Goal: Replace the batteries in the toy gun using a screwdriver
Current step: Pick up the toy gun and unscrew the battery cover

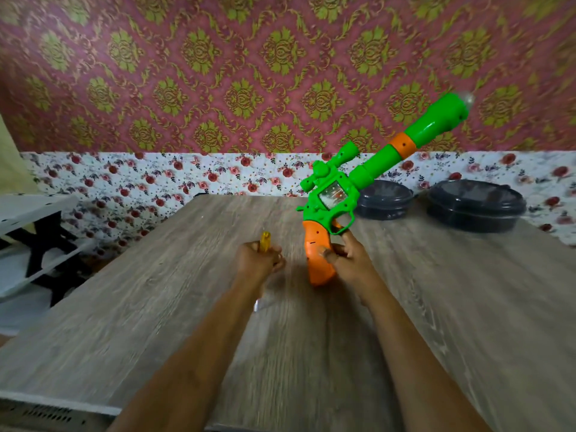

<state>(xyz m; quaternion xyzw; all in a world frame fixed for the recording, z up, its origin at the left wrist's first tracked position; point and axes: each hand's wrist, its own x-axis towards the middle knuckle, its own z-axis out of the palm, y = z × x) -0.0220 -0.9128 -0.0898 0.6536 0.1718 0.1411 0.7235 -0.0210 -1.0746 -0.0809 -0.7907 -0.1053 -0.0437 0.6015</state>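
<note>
While gripped: toy gun [349,182], unlabelled.

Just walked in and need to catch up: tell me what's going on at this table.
A person is working over a wooden table. The right hand grips the orange handle of a green and orange toy gun, holding it up with the barrel pointing up and to the right. The left hand is closed around a yellow-handled screwdriver, held apart from the gun. The handle looks closed. Two dark lidded containers sit at the table's far right.
</note>
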